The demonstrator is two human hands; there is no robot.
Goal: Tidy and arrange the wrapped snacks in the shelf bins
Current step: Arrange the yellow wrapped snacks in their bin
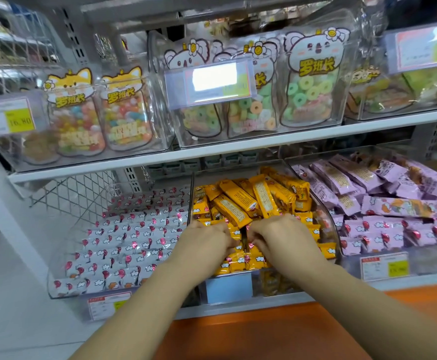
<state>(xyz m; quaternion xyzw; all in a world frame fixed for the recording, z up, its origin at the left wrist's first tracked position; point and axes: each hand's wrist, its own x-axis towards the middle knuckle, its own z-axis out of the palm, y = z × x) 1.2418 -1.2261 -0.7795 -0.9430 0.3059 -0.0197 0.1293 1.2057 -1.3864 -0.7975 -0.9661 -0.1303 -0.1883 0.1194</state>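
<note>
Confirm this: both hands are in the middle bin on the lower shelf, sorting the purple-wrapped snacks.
Not quite. The head view shows the left hand and right hand in the middle bin, but they are sorting yellow-wrapped snacks; the purple-wrapped snacks lie in the bin to its right.

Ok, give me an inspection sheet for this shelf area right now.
Surface: lower shelf carrying three clear bins.
Job's things: white wrapped snacks in neat rows, left bin; yellow wrapped snacks jumbled, middle bin; purple wrapped snacks heaped, right bin.
Clutter: nothing seen.
Grippers: left hand and right hand in middle bin, fingers curled on yellow packs.
Cables: nothing seen.
Surroundings: candy pouches on upper shelf; orange ledge below.
</note>
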